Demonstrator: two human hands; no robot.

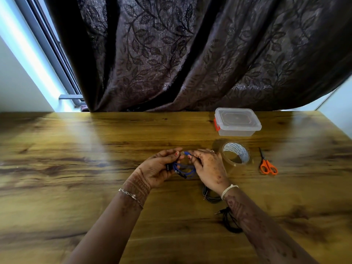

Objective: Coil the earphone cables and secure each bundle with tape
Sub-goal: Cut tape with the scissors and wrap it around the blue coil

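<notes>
A blue earphone cable (185,168) hangs in loops between my two hands above the wooden table (76,159). My left hand (160,168) grips the coiled part, with a dark earbud or plug sticking out below. My right hand (208,168) pinches the cable's blue end near the top. A roll of clear tape (236,154) stands just right of my right hand. Two black cable bundles lie on the table, one (210,195) partly under my right wrist and one (229,221) beside my right forearm.
Orange-handled scissors (267,164) lie right of the tape. A clear lidded plastic box (237,121) with a red latch sits at the table's far edge. A dark patterned curtain (190,54) hangs behind the table.
</notes>
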